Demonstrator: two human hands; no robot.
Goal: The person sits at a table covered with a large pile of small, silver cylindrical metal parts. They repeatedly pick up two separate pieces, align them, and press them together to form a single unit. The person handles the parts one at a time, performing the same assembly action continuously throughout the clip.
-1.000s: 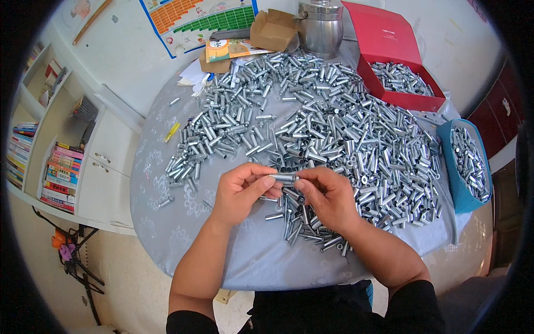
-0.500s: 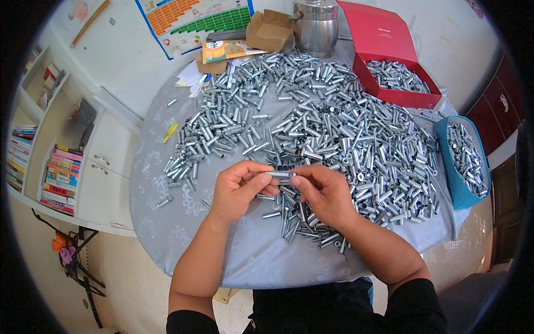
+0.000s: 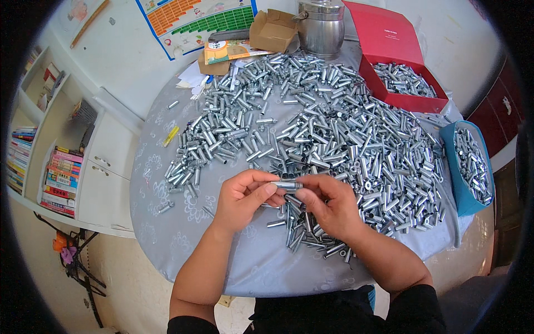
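Between my two hands I hold a short silver expansion bolt (image 3: 286, 185), lying level above the table. My left hand (image 3: 249, 195) pinches its left end with thumb and fingertips. My right hand (image 3: 328, 200) is closed on its right end, thumb and index finger near the tip. The fingers partly cover both ends. Under and beyond my hands spreads a large heap of loose metal sleeves and bolts (image 3: 384, 161). More bolts with sleeves on them (image 3: 222, 122) lie in a looser group at the far left.
A grey patterned cloth covers the round table (image 3: 161, 222). An open red box (image 3: 409, 102) full of metal pieces stands far right, a filled blue bin (image 3: 459, 189) nearer. Behind are a steel pot (image 3: 321, 30) and cardboard box (image 3: 272, 30). A yellow object (image 3: 171, 136) lies left.
Both hands have come slightly nearer to me, still gripping the expansion bolt at its ends. The whole view has shifted a little.
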